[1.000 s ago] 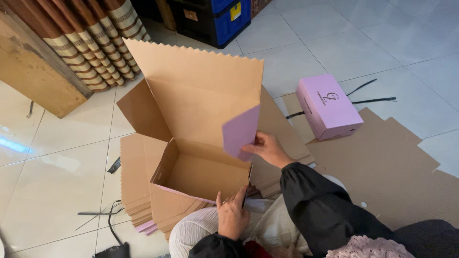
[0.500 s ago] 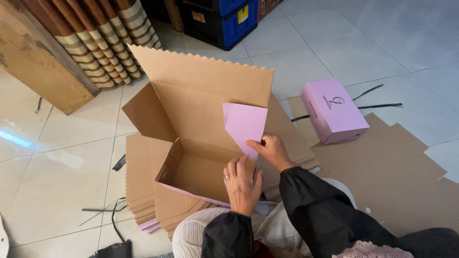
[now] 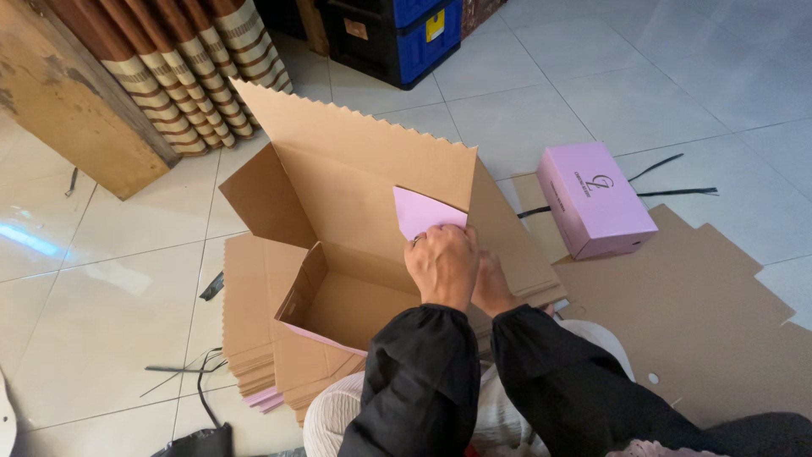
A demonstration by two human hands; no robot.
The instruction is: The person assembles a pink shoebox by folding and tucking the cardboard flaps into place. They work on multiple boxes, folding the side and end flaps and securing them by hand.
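An open brown cardboard box point(image 3: 355, 305) sits on my lap, its tall lid flap with a zigzag edge point(image 3: 364, 161) standing up. My left hand point(image 3: 441, 264) grips the pink side flap point(image 3: 420, 211) at the box's right wall. My right hand point(image 3: 493, 288) lies just behind it, mostly hidden, pressed against the same wall of the box. Both arms wear black sleeves.
A stack of flat brown box blanks point(image 3: 254, 330) lies left of the box. A closed pink box point(image 3: 595, 200) rests on flat cardboard sheets point(image 3: 694, 322) at right. Black straps point(image 3: 677, 191) lie on the tiled floor. A blue crate point(image 3: 406, 34) stands at the back.
My left hand rose from the box's front edge to the pink flap and closed over it. The flap has been pushed down toward the box wall, and my right hand slid behind the left.
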